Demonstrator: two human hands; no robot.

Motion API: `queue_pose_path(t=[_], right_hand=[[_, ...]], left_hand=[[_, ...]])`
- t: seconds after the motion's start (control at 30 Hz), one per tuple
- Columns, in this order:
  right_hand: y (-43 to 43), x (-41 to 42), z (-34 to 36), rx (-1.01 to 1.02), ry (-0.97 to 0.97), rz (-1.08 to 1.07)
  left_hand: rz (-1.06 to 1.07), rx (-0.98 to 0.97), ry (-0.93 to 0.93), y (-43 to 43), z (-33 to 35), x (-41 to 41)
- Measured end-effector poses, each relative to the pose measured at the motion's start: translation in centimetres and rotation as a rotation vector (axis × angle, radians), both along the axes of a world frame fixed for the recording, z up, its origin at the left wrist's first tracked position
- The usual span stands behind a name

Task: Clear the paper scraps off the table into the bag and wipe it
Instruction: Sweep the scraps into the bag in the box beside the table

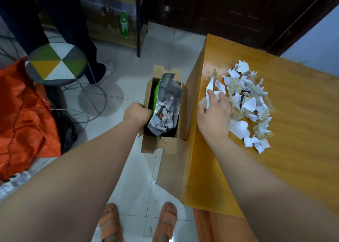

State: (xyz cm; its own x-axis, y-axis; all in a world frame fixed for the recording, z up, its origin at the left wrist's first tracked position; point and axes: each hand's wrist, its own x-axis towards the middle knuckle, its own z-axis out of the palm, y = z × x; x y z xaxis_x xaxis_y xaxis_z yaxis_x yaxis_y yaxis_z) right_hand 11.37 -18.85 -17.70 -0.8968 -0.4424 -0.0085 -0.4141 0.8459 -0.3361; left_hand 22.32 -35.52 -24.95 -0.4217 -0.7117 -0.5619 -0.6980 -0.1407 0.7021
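Right now the right hand's (pixel 214 117) fingers (pixel 221 99) are curled over the left edge of the paper scraps (pixel 245 102). The thumb closes against them on a few white pieces, one of which sticks up past the knuckles. The left hand (pixel 136 114) is curled round the left lip of the bag (pixel 168 98), holding its mouth open. Its fingertips are hidden inside.

The bag stands in an open cardboard box (pixel 161 146) on the floor, pressed against the table's side. Torn paper already lies in the bag's bottom. The rest of the scraps sit in a loose heap on the table (pixel 302 122) near its left edge, just right of the gripping hand.

Pale glossy tiles (pixel 139 177) cover the floor, and orange sandals (pixel 110 223) show at the bottom edge. To the left stand a round stool (pixel 56 63) and an orange sack (pixel 23 117). Another person's dark trouser legs (pixel 73 30) rise behind the stool. A green bottle (pixel 124 25) stands on a low shelf beyond, and a dark wooden door fills the far side.

The tabletop is lacquered yellow wood with a visible grain. The bag is crinkled silver foil inside and green outside. The scraps are jagged and white, mixed with yellowish translucent bits. The stool's cushion has a pattern of triangles in green, yellow, grey and white, and its legs are thin wire. The sack looks like creased woven plastic.
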Motion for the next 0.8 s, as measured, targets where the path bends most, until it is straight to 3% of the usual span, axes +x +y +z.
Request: queue_pose_path(t=[0.2, 0.53, 0.7, 0.8], right_hand=[[-0.6, 1.1, -0.4, -0.136, -0.027, 0.033], [-4.4, 3.5, -0.7, -0.153, -0.096, 0.151], [-6.1, 5.4, 0.0, -0.361, -0.301, 0.19], [-5.7, 5.4, 0.3, -0.484, -0.245, 0.201]], left_hand=[[0.01, 0.046, 0.054, -0.3, -0.2, -0.3], [-0.034, 0.098, 0.135, 0.7, 1.2, -1.4], [-0.039, 0.139, 0.143, 0.9, 2.3, -1.2], [-0.041, 0.133, 0.134, 0.9, 2.4, -1.2]])
